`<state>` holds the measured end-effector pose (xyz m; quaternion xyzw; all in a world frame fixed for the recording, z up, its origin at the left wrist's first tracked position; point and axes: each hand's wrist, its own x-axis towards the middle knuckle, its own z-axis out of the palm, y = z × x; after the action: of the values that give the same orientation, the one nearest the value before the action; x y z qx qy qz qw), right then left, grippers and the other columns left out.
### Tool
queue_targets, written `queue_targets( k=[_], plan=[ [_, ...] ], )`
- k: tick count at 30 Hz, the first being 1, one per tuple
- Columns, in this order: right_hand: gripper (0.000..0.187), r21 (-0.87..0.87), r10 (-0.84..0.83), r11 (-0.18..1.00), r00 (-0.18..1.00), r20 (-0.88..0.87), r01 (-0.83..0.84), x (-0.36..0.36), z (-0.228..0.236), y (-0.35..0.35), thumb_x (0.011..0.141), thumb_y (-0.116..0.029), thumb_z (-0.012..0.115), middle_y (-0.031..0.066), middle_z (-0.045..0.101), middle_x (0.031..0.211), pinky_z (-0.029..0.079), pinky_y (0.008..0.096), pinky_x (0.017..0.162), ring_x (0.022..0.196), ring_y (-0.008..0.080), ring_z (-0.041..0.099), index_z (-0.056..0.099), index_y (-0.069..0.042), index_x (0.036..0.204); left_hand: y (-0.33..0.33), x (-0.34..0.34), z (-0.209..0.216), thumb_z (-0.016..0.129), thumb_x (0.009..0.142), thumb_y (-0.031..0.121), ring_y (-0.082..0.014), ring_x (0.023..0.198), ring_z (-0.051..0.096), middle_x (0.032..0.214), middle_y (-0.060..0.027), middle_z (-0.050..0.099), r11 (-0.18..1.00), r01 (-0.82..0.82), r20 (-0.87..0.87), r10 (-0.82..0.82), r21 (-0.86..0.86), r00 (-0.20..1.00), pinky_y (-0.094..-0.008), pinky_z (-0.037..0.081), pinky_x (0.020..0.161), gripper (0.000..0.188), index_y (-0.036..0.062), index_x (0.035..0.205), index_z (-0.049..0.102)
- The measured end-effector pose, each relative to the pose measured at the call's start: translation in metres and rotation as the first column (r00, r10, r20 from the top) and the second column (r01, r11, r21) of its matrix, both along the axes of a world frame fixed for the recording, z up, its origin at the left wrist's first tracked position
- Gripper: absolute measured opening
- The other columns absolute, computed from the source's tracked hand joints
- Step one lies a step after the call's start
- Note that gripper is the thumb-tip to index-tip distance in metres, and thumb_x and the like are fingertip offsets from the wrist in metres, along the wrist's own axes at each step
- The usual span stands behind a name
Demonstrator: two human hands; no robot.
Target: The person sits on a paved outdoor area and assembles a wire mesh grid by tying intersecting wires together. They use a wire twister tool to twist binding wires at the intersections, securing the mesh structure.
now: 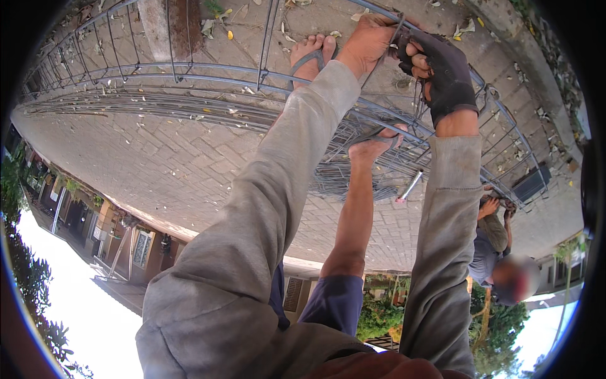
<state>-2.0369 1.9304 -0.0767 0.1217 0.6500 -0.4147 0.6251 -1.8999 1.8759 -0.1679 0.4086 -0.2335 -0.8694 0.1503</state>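
Note:
A long cage of thin steel bars (221,67) with bent wire stirrups (265,44) crosses the upper part of the view. My bare left hand (366,47) is closed around the cage's far bar, where a stirrup meets it. Just to its right is my right hand (448,76), in a dark glove with bare fingertips. Its fingers are curled in at the same joint, and what they hold is hidden. Thin wire strands hang below the gloved fingers.
Loose steel rods (158,104) and a heap of bent wire (353,174) lie on the paving. My sandalled feet (309,60) are among them. A metal tube with a reddish end (411,186) lies nearby. Another person (489,249) handles the cage's right end. A kerb (536,69) runs along the right.

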Motion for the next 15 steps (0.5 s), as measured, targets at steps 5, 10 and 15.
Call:
queue_targets(
  k=[5, 10, 15],
  plan=[
    [0.020, 0.089, 0.283, 0.959, 0.931, -0.231, -0.269, -0.006, 0.010, -0.009, 0.081, -0.020, 0.074, 0.0028, 0.063, 0.062, 0.038, 0.0300, 0.049, 0.052, 0.0113, 0.052, 0.071, -0.001, 0.075, 0.002, 0.004, 0.006, 0.068, 0.087, 0.006, -0.0230, 0.072, 0.073, 0.083, -0.0141, 0.077, 0.790, 0.295, 0.533, 0.048, -0.538, 0.844, -0.0367, 0.056, 0.068, 0.015, 0.0017, 0.096, 0.080],
    [0.023, 0.151, 0.450, 0.891, 0.789, -0.418, -0.428, -0.003, 0.015, -0.020, 0.081, -0.024, 0.070, 0.0047, 0.064, 0.061, 0.043, 0.0315, 0.053, 0.054, 0.0137, 0.056, 0.071, -0.002, 0.072, -0.010, 0.018, 0.041, 0.073, 0.082, 0.008, -0.0274, 0.075, 0.075, 0.085, -0.0161, 0.077, 0.760, 0.380, 0.597, 0.013, -0.527, 0.802, -0.0366, 0.057, 0.072, 0.014, 0.0023, 0.092, 0.081],
    [0.024, 0.213, 0.593, 0.790, 0.627, -0.505, -0.575, -0.005, 0.016, -0.015, 0.088, -0.024, 0.069, 0.0009, 0.063, 0.066, 0.039, 0.0273, 0.054, 0.056, 0.0088, 0.051, 0.071, -0.002, 0.081, -0.037, 0.015, 0.049, 0.077, 0.076, 0.011, -0.0277, 0.077, 0.075, 0.085, -0.0176, 0.077, 0.773, 0.553, 0.707, -0.201, -0.311, 0.678, -0.0380, 0.057, 0.075, 0.020, 0.0033, 0.094, 0.082]
  ],
)
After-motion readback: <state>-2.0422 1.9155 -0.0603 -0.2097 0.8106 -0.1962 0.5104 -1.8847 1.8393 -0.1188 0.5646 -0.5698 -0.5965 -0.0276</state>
